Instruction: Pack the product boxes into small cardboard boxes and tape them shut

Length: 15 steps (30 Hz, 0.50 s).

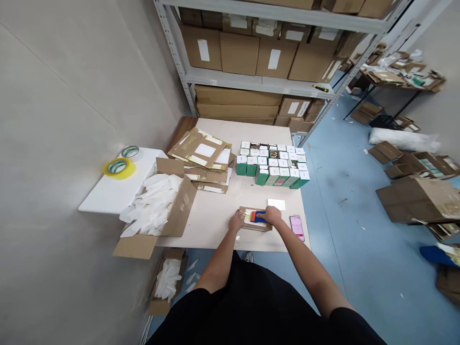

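Now the small cardboard box [251,224] lies near the front edge of the table [215,211]. The left hand [236,223] rests on its left end; I cannot tell if it grips. The right hand [272,215] is closed around a blue and red tape dispenser [258,216] on top. I think the box should be held steady and the dispenser kept straight. To the left, an open carton [181,206] holds white plastic bags [154,203].

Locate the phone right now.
Head view: the phone lies flat near the front right corner of the table, just right of the right hand.
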Each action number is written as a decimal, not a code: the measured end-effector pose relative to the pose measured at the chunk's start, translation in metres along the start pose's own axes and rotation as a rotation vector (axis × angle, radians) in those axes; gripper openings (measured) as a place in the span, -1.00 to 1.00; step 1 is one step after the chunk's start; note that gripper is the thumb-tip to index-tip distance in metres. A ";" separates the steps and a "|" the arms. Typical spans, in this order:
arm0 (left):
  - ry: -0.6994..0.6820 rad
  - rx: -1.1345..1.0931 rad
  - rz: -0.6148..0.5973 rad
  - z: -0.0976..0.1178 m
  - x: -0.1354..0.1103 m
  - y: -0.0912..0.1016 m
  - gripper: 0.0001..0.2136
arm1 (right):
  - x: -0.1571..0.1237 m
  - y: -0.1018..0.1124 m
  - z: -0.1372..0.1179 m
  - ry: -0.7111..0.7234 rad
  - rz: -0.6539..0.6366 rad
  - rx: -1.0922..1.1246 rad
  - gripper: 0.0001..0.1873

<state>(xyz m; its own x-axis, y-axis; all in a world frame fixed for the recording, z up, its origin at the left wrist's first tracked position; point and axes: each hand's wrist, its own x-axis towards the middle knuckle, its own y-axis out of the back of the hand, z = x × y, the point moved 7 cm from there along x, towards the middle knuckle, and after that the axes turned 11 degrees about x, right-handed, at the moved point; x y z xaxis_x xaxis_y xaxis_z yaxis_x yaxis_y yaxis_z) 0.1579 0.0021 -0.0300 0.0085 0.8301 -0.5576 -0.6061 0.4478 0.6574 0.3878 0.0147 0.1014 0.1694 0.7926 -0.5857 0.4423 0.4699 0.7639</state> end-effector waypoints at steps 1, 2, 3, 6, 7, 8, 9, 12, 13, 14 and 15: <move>0.009 0.014 0.000 0.001 -0.001 0.000 -0.38 | -0.002 0.008 0.021 -0.034 0.012 -0.002 -0.31; 0.015 0.025 0.001 0.002 -0.002 0.000 -0.39 | -0.005 0.017 0.043 -0.059 0.018 -0.006 -0.32; 0.020 0.039 0.006 0.003 -0.002 0.001 -0.40 | -0.010 0.024 0.066 -0.084 0.023 -0.011 -0.34; 0.014 0.045 0.020 0.003 -0.002 0.003 -0.43 | -0.024 0.042 0.121 -0.151 0.069 0.011 -0.41; 0.011 0.031 0.022 0.003 -0.001 0.004 -0.43 | -0.028 0.045 0.133 -0.160 0.081 0.025 -0.43; 0.010 0.014 0.022 0.003 -0.001 0.004 -0.43 | -0.031 0.046 0.141 -0.163 0.090 0.038 -0.44; 0.008 -0.001 0.022 0.003 -0.001 0.005 -0.44 | -0.033 0.046 0.146 -0.163 0.095 0.047 -0.45; 0.005 -0.022 0.018 0.002 -0.001 0.007 -0.45 | -0.034 0.043 0.148 -0.157 0.093 0.051 -0.48; 0.005 -0.022 0.013 0.002 -0.001 0.008 -0.45 | -0.034 0.042 0.147 -0.150 0.089 0.047 -0.48; 0.006 -0.022 0.009 0.001 -0.001 0.009 -0.45 | -0.033 0.042 0.146 -0.142 0.085 0.042 -0.48; 0.009 -0.023 0.006 0.000 -0.001 0.011 -0.44 | -0.033 0.041 0.146 -0.134 0.084 0.037 -0.48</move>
<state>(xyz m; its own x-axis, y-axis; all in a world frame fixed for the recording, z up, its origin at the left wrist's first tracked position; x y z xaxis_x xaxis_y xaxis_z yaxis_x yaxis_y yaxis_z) 0.1517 0.0066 -0.0224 -0.0026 0.8295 -0.5586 -0.6240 0.4351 0.6491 0.5288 -0.0485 0.1127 0.3224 0.7681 -0.5532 0.4538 0.3875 0.8025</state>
